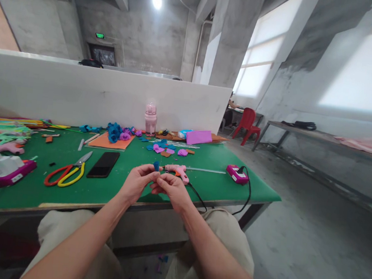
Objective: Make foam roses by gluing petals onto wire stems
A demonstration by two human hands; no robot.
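My left hand (139,179) is closed in a pinch around a small blue paper piece (156,166), which sticks up above the fingertips. Beside it, my right hand (172,188) has its thumb and fingers pressed together near the base of that piece; whatever lies between them is hidden. Both hands meet above the front edge of the green table. Just behind them a pink glue gun (180,171) lies with a clear glue stick (205,171) reaching out of its rear. Blue and purple paper petals (163,147) are scattered farther back.
Left of my hands lie a black phone (103,165) and red-yellow scissors (71,171). Purple power sockets (237,174) sit at both sides, with a cable hanging at right. Finished-looking paper flowers (116,133) and a pink bottle (150,118) stand before the white partition (111,93).
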